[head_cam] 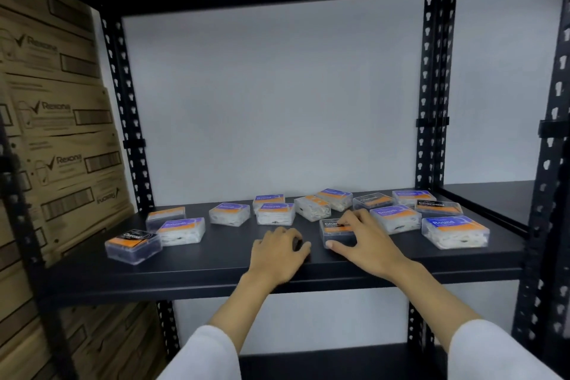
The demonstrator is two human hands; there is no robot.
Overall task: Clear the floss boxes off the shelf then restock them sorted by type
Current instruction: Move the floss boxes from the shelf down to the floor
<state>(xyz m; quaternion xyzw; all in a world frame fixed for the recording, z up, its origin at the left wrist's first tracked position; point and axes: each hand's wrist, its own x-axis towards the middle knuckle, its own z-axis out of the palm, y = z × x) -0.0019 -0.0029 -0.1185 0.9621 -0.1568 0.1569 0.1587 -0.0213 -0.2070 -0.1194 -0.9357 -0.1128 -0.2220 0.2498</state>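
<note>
Several clear floss boxes lie scattered on the black shelf (216,259), labelled Smooth, Round or Charcoal. My right hand (364,241) grips a dark Charcoal box (331,230) near the shelf's middle, thumb at its front edge and fingers over its top. My left hand (279,253) rests on the shelf just left of it with fingers curled down over a dark patch; whether it holds anything is unclear. Another Charcoal box (133,245) sits at the front left, a Smooth box (182,230) beside it, and a Round box (455,231) at the front right.
Stacked brown cardboard cartons (58,133) stand close to the left of the rack. Black perforated uprights (129,120) frame the shelf on both sides. A white wall is behind. A lower shelf board (324,362) shows beneath my arms.
</note>
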